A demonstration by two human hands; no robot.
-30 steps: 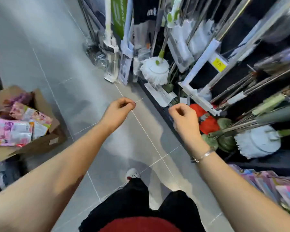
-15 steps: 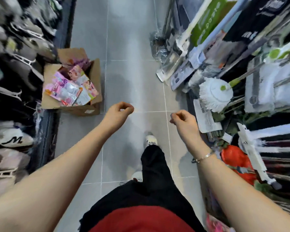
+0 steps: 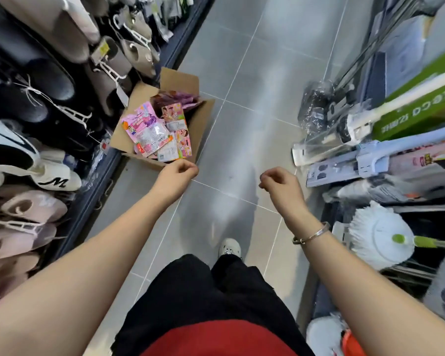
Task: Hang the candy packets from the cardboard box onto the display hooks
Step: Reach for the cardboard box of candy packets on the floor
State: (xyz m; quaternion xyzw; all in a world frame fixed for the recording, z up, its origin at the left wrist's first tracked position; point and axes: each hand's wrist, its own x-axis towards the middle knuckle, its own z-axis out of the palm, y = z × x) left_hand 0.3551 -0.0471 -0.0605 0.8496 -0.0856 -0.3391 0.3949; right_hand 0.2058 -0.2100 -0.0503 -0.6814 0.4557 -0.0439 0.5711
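several candy packets (image 3: 153, 129), long axes diagonal

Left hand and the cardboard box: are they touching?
Cannot tell. In the head view the left hand overlaps the cardboard box at its near edge, and one view gives no depth.

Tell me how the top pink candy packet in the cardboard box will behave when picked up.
The pink candy packet looks like thin flat film, so probably floppy and light. Its glossy surface may be slippery.
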